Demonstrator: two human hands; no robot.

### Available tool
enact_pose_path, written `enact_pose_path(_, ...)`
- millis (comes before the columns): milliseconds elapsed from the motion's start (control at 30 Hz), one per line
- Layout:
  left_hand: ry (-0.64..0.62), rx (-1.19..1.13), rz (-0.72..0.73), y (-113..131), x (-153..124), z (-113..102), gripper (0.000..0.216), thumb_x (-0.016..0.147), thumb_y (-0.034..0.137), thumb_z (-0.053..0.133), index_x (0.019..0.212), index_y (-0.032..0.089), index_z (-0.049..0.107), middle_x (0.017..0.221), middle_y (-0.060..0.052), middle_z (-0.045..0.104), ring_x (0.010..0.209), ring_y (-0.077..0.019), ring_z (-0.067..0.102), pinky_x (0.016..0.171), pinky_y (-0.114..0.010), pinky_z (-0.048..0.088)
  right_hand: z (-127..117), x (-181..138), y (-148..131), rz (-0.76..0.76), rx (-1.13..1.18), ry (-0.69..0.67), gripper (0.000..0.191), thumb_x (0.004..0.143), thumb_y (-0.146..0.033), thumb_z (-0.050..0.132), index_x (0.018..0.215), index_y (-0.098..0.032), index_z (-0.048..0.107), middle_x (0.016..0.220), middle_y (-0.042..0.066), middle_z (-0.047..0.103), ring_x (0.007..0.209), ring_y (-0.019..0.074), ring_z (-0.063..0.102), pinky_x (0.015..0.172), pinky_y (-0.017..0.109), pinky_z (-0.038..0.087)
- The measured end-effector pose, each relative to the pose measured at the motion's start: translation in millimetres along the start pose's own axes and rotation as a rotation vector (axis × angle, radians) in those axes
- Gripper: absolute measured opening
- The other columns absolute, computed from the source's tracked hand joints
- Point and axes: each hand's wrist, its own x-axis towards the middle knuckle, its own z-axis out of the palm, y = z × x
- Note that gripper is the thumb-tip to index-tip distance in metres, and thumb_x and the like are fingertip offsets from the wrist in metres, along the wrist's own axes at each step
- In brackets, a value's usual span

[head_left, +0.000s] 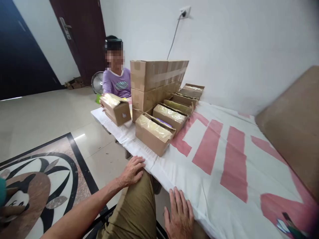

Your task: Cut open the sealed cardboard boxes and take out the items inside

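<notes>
Cardboard box (154, 136), the nearest one, sits on the cloth-covered table (206, 191), just beyond the left hand (133, 171) and apart from it! That hand drapes over the trousered leg (136, 205), fingers unclenched; the right hand (179, 214), farther from the box, has its fingers slightly spread by the table's edge.

1. Red-brown door (84, 43), upper left; silver handle (65, 28) on it.
2. Dark panel (25, 53), far left; bright streak (11, 98) along its foot.
3. Wall (236, 39), pale; white socket (187, 11) high up; plug (183, 14) in, grey cord (174, 36) hanging down.
4. Fan (96, 82), round, right side hidden; green thing (98, 98) just below.
5. Brown heap (74, 83) on floor (79, 113), near the door; contents unclear; floor pale, shiny, tiled.
6. Inlay (37, 186), lower left; dark border, petal shapes within.
</notes>
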Motion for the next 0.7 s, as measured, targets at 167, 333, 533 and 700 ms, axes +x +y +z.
enact_pose_path(167,0.074,-0.099,-0.055,6,2,-13,0.021,0.090,0.023,0.059,0.106,0.022,0.072,0.119,-0.013,0.075,0.121,-0.0280,0.067,0.110,-0.052,0.052,3,8,15,-0.091,0.080,0.061,0.056,0.094,-0.022,0.060,0.148,-0.019,0.050,0.137,0.019,0.066,0.121,0.0360,0.065,0.097,0.050,0.048)
enact_pose_path(333,0.309,-0.162,-0.295,-23,18,-88,0.016,0.092,0.027,0.059,0.099,0.020,0.072,0.106,-0.011,0.076,0.105,-0.0239,0.071,0.097,-0.043,0.057,-3,52,8,-0.072,0.323,0.047,0.034,0.097,-0.023,0.057,0.130,-0.021,0.062,0.139,0.015,0.065,0.118,0.0302,0.068,0.089,0.041,0.055)
enact_pose_path(533,0.693,-0.327,-0.806,-109,55,-175,0.045,0.079,0.042,0.069,0.116,0.016,0.067,0.122,-0.014,0.069,0.116,-0.0295,0.063,0.105,-0.048,0.050,4,137,-39,0.005,0.707,-0.074,0.037,0.099,-0.023,0.050,0.134,-0.023,0.060,0.142,0.012,0.063,0.129,0.0262,0.063,0.102,0.044,0.057)
enact_pose_path(700,0.754,-0.457,-0.915,-183,90,-186,0.066,0.075,0.048,0.069,0.133,0.019,0.056,0.147,-0.017,0.055,0.134,-0.0322,0.053,0.110,-0.046,0.044,29,213,-84,0.075,0.987,-0.300,0.056,0.091,-0.024,0.054,0.146,-0.024,0.053,0.149,0.011,0.060,0.136,0.0284,0.058,0.107,0.050,0.055)
